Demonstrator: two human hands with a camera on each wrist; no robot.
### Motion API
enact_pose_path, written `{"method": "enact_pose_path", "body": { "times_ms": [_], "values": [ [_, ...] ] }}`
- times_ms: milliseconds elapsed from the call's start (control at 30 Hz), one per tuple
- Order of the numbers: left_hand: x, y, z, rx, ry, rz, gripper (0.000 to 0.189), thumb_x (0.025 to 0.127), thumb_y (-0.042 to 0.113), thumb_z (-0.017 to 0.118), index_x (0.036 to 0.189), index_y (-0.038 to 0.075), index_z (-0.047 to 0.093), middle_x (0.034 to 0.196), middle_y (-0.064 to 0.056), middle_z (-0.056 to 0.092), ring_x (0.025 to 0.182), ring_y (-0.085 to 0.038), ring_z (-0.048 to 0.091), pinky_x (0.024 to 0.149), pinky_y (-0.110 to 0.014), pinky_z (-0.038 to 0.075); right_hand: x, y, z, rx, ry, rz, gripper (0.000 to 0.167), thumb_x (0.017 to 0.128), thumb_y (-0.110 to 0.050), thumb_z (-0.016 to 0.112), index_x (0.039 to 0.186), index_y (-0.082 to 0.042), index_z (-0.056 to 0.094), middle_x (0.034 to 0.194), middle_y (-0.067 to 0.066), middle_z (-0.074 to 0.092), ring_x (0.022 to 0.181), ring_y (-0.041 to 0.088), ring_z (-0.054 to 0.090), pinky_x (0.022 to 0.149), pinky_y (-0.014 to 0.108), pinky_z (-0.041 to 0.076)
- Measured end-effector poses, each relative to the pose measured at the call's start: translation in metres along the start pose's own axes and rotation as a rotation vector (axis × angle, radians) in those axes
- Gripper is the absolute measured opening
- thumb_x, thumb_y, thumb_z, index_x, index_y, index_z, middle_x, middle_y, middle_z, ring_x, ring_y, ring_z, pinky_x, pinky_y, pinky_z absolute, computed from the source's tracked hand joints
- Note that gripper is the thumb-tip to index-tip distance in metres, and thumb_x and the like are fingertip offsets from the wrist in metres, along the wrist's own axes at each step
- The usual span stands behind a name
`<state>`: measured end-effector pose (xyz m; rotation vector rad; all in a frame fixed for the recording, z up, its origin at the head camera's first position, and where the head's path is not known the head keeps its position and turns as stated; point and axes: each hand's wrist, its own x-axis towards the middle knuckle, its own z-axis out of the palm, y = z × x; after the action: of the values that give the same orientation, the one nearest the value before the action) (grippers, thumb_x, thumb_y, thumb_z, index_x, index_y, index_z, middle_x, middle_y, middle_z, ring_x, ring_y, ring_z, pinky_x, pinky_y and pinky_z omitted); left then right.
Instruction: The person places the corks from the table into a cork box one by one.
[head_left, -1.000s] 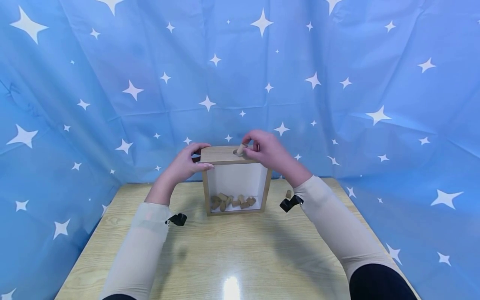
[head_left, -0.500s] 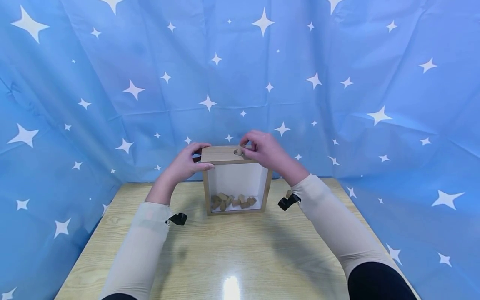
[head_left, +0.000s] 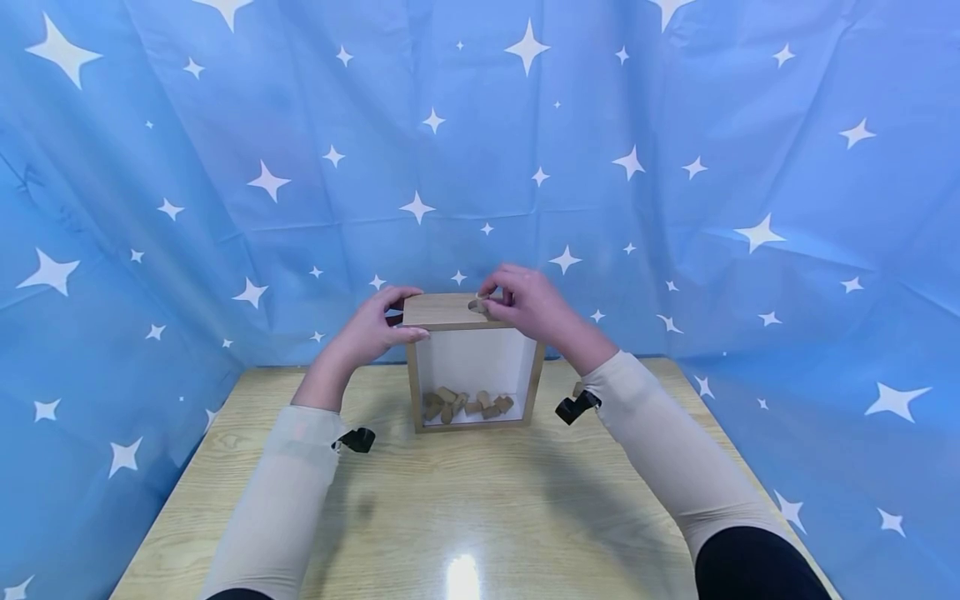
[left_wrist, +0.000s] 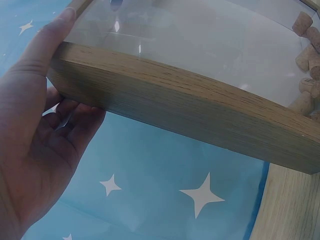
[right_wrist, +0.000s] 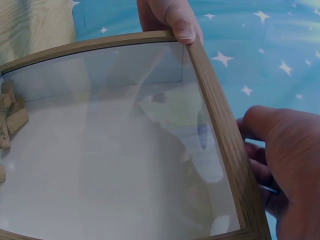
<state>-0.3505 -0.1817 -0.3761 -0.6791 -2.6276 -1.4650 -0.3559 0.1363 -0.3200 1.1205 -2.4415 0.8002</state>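
Observation:
A wooden shadow box (head_left: 442, 310) with a clear front and white back stands upright on the table. Its top has a round hole near the right end. My left hand (head_left: 371, 327) grips the upper left corner, thumb on the front edge and fingers behind and beneath in the left wrist view. Over the hole, my right hand (head_left: 531, 307) pinches a cork (head_left: 481, 307), which sits low in the opening and is mostly covered by the fingers. Several corks (head_left: 447, 410) lie heaped along the box floor. In the right wrist view the frame hides the fingertips (right_wrist: 255, 120) and the pinched cork.
Another cork (head_left: 577, 388) lies on the table (head_left: 450, 500) right of the box, partly behind the right wrist's black camera mount (head_left: 577, 408). A blue curtain (head_left: 480, 167) with white stars hangs close behind the box and along both sides.
The cork in my right hand has gone down from above the hole into it, and the hand has shifted slightly left with it. My left hand stays on the corner.

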Motion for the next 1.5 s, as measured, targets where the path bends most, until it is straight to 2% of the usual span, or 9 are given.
{"method": "enact_pose_path", "body": {
  "times_ms": [233,500,733,933,1200,1500],
  "values": [
    [-0.001,0.001,0.0,0.005,-0.001,0.004,0.074,0.095,0.034,0.092,0.158,0.018,0.057,0.148,-0.01,0.057,0.141,-0.04,0.058,0.11,-0.059,0.054,0.0,0.004,0.002,0.001,0.009,-0.004,0.009,0.102,-0.006,0.078,0.111,-0.005,0.08,0.106,0.005,0.073,0.077,0.017,0.06,0.069,0.034,0.053],
    [0.0,-0.001,0.0,-0.002,0.0,0.004,0.074,0.096,0.031,0.092,0.159,0.016,0.056,0.149,-0.012,0.056,0.142,-0.04,0.057,0.111,-0.059,0.053,-0.003,0.004,0.001,0.022,0.045,-0.023,0.007,0.101,-0.005,0.079,0.108,-0.005,0.08,0.103,0.005,0.071,0.075,0.017,0.058,0.067,0.034,0.052],
    [0.0,0.0,0.0,-0.008,-0.006,0.008,0.074,0.095,0.032,0.092,0.159,0.017,0.056,0.148,-0.011,0.057,0.142,-0.039,0.057,0.111,-0.059,0.053,-0.013,0.006,-0.004,0.059,0.097,-0.035,0.006,0.1,-0.002,0.079,0.106,-0.003,0.078,0.102,0.008,0.069,0.075,0.019,0.057,0.066,0.033,0.05],
    [0.0,-0.001,0.0,-0.017,-0.004,0.003,0.074,0.096,0.031,0.092,0.159,0.017,0.056,0.148,-0.011,0.056,0.142,-0.04,0.057,0.111,-0.059,0.053,-0.032,0.014,-0.014,0.094,0.165,0.012,0.007,0.101,0.0,0.077,0.106,-0.004,0.078,0.101,0.006,0.067,0.077,0.019,0.057,0.066,0.029,0.049],
    [0.0,0.0,0.0,-0.017,-0.002,0.006,0.075,0.094,0.035,0.093,0.158,0.018,0.058,0.147,-0.01,0.057,0.141,-0.04,0.057,0.11,-0.059,0.054,-0.059,0.038,-0.025,0.141,0.297,0.067,0.003,0.1,0.001,0.077,0.103,0.001,0.077,0.095,0.01,0.065,0.076,0.023,0.057,0.067,0.023,0.048],
    [0.0,0.0,0.0,-0.009,0.004,-0.002,0.077,0.093,0.035,0.094,0.159,0.018,0.057,0.149,-0.01,0.057,0.142,-0.041,0.055,0.11,-0.06,0.053,-0.096,0.068,-0.03,0.148,0.34,0.228,0.005,0.103,-0.002,0.078,0.107,-0.001,0.077,0.096,0.009,0.061,0.077,0.022,0.056,0.065,0.022,0.045]
  ]
}}
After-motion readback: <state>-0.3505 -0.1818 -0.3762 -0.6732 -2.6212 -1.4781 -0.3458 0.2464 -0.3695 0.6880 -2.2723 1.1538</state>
